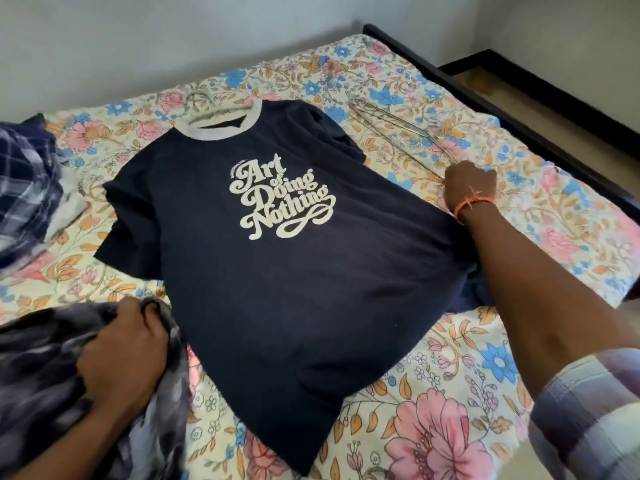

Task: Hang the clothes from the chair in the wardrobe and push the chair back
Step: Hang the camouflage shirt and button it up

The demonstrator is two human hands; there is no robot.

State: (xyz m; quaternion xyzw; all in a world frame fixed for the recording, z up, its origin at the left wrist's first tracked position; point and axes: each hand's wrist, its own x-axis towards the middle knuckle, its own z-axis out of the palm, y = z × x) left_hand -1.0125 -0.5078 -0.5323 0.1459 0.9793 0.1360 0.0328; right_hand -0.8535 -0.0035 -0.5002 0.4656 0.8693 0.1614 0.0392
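Note:
A navy T-shirt (277, 271) with white lettering and a grey collar lies flat on the bed, a pale hanger (204, 102) poking out of its neck. My left hand (121, 351) is closed on a dark patterned garment (45, 393) at the lower left. My right hand (467, 183) reaches past the shirt's right side, fingers curled on the near end of thin wire hangers (391, 128) lying on the sheet. The chair and the wardrobe are out of view.
The bed has a floral sheet (450, 393) and a dark frame (502, 116) along its right side, with floor beyond. A blue plaid garment (24, 178) is heaped at the left edge. A pale wall stands behind the bed.

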